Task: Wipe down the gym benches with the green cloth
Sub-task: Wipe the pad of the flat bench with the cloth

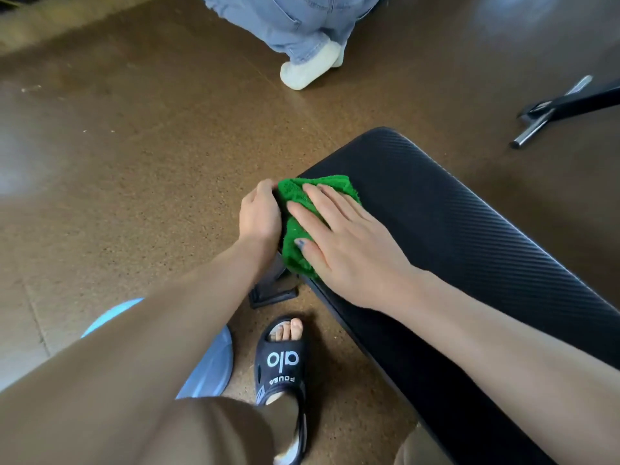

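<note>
Right hand (pixel 345 243) lies flat, fingers straight and slightly spread, pressing the green cloth (pixel 302 209) onto the near-left edge of the black padded gym bench (pixel 469 229), here the counter being cleaned. Left hand (pixel 260 214) is curled over that same edge just beside the cloth, gripping the side of the pad, apparently to steady it; whether its fingers also touch the cloth cannot be told. The cloth is bunched and partly draped over the rim, above a dark frame foot (pixel 273 290) resting on the brown floor (pixel 134 162). Near the frame foot stands the wearer's black slide sandal (pixel 285 364); farther off, a second person's white-socked foot (pixel 302 73) and a metal bar (pixel 550 112). Judged from cloth position, wiping is at one end of this bench; most of the ribbed surface shows no visible sign either way, and any other benches remain to be done.
</note>
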